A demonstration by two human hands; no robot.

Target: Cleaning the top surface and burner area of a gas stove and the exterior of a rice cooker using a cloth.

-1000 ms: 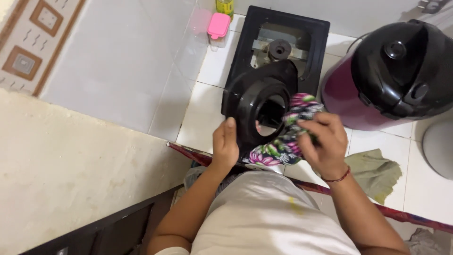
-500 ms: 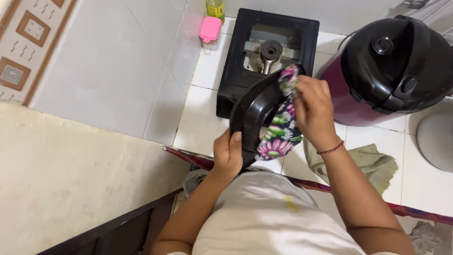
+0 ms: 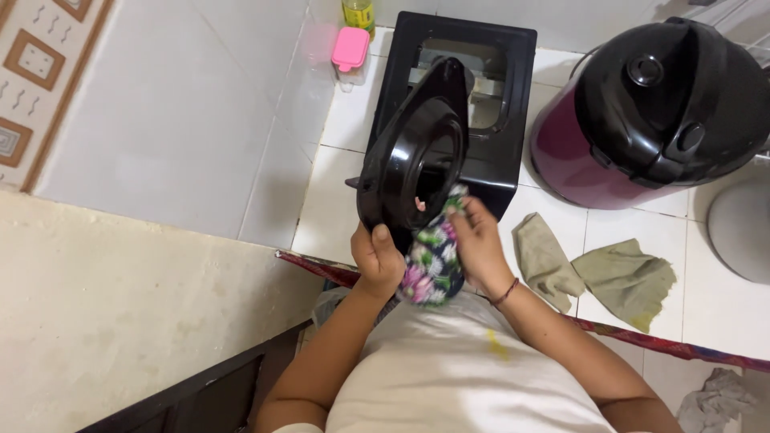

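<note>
My left hand grips the lower edge of a glossy black plastic cover with a round opening, held tilted up over the tiled counter. My right hand presses a dark floral cloth against the cover's lower rim, fingers reaching into the opening. The cloth bunches between both hands. Behind the cover sits a black box-shaped appliance base with its top open.
A maroon cooker with a black lid stands at the right. A crumpled olive rag lies on the white tiled counter. A pink-lidded small container and a yellow-green bottle stand at the back. A pale wall is at left.
The black cover has been turned and raised more upright. My right hand with the floral cloth moved from the cover's upper right side down to its lower rim.
</note>
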